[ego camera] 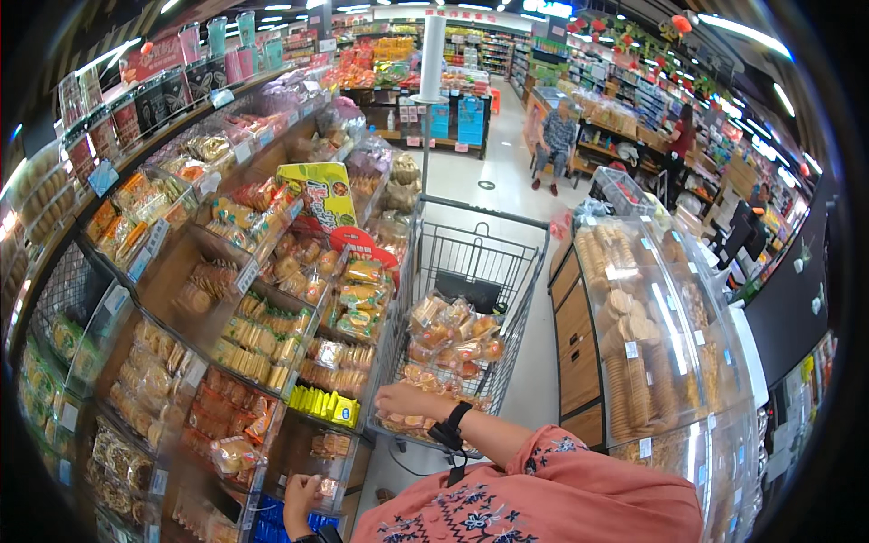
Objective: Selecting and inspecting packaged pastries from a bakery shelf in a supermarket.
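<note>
A metal wire shopping cart (526,298) stands before me, holding several clear-wrapped baked goods (451,332). My right hand (404,400), with a dark strap at its wrist, is over the cart's near left corner. Its fingers curl downward, and I cannot tell whether they grip the rim. At lower left, my left hand (302,494) is beside a clear-fronted bin of small wrapped snacks (330,446). Those fingers are bent, and whether they hold anything is unclear. Bright yellow packets (324,405) lie just above that bin, and blue packets (271,519) lie below the hand.
Tiered bins of packaged pastries (261,339) run along my left. On the right is a clear-covered counter (652,326) of cookies over wooden drawers (577,332). A white pole (432,61) rises beyond the cart. Farther off, one person (558,142) sits and another (681,146) stands.
</note>
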Available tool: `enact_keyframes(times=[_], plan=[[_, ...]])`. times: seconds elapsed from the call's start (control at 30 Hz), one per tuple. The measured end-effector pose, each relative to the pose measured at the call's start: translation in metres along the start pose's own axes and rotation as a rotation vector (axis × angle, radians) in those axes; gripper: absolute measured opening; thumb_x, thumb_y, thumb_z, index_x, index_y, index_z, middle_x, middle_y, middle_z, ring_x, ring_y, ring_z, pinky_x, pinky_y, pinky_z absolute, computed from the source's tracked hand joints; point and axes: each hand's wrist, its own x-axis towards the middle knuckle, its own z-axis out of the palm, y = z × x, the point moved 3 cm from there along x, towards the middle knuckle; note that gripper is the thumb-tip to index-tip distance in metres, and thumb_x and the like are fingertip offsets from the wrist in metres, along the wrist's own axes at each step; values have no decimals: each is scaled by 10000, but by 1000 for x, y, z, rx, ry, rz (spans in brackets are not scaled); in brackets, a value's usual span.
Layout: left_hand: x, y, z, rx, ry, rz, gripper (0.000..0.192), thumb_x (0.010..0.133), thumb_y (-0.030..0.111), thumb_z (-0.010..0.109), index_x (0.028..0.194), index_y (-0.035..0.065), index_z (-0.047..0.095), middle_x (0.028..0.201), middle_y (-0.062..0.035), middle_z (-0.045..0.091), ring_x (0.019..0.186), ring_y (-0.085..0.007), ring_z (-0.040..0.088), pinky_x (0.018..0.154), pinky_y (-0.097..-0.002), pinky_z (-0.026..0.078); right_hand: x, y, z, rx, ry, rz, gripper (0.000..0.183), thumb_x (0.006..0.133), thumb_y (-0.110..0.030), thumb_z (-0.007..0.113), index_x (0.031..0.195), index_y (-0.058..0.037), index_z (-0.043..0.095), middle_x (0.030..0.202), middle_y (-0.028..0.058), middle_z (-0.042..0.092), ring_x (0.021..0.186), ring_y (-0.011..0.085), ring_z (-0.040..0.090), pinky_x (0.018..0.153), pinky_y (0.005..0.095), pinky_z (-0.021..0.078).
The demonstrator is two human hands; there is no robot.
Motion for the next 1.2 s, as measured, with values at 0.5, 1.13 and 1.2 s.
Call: enact_keyframes(times=[0.5, 1.13, 1.2], plan=[[34, -46, -40, -13, -65, -16, 278, 882, 271, 641, 848, 3, 578, 660, -22, 556, 492, -89, 508, 413, -251, 401, 20, -43, 19, 47, 41, 145, 299, 938, -281, 534, 996, -1, 622, 876, 67, 689, 788, 158, 665, 721, 319, 524], [70, -108, -39, 206, 50, 111, 279, 835, 304, 669, 828, 34, 600, 678, -62, 611, 579, -141, 568, 509, -302, 454, 32, -24, 72, 23, -3, 148, 262, 919, -246, 532, 939, -1, 622, 808, 60, 658, 755, 147, 632, 700, 289, 510], [76, -122, -36, 211, 11, 128, 306, 833, 324, 677, 837, 29, 596, 674, -64, 602, 565, -145, 563, 514, -313, 464, 22, -13, 78, 57, -28, 183, 237, 907, -220, 556, 954, 1, 629, 825, 48, 638, 777, 138, 618, 714, 282, 504]])
